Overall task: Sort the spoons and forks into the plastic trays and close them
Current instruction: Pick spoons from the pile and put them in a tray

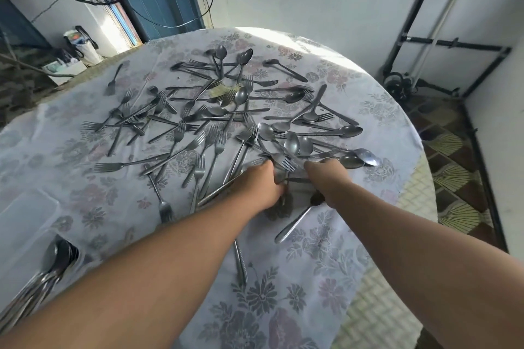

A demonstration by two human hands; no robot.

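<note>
Reaching with both hands into the scattered cutlery on our round table point(377, 238).

At the near left edge our clear plastic tray point(25, 224) is lying open, holding a bundle of spoons point(51, 266) with bowls pointing away from us. Our left hand point(262, 184) is curling its fingers down around several handles at the near side of the pile of forks and spoons point(215, 122); our right hand point(326, 176) is resting beside it on the pile, fingers bent away from us, and we cannot tell whether they are gripping anything.
</note>
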